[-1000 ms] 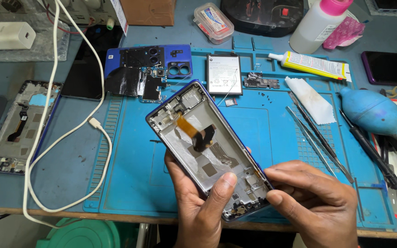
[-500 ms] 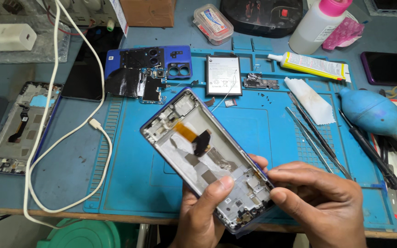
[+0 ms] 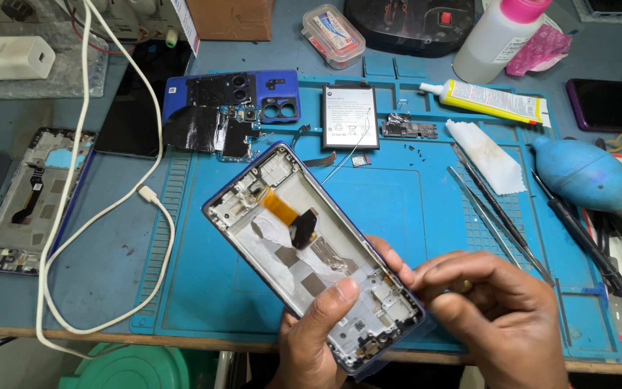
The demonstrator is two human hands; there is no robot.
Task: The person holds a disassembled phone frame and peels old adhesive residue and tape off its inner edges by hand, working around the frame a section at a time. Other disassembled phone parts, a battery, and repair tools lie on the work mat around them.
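My left hand [image 3: 316, 338] grips the lower end of an opened phone frame [image 3: 311, 252], thumb pressed on its inside. The frame is tilted, its top end pointing up-left, with an orange flex cable [image 3: 286, 210] and a black connector lying in its bare silver interior. My right hand [image 3: 494, 313] touches the frame's lower right edge, fingers curled together; whether they pinch anything small is hidden. All of this is above the blue repair mat [image 3: 181, 288].
On the mat lie a blue back cover with boards [image 3: 228, 112], a battery [image 3: 350, 117], tweezers [image 3: 494, 212], a white wipe [image 3: 485, 155] and a glue tube [image 3: 487, 99]. A blue air blower [image 3: 584, 176], a white cable [image 3: 73, 216] and another phone frame [image 3: 26, 198] flank it.
The phone frame has shifted slightly left and lower in my hands. My right hand's fingers have curled in closer at the frame's lower right edge.
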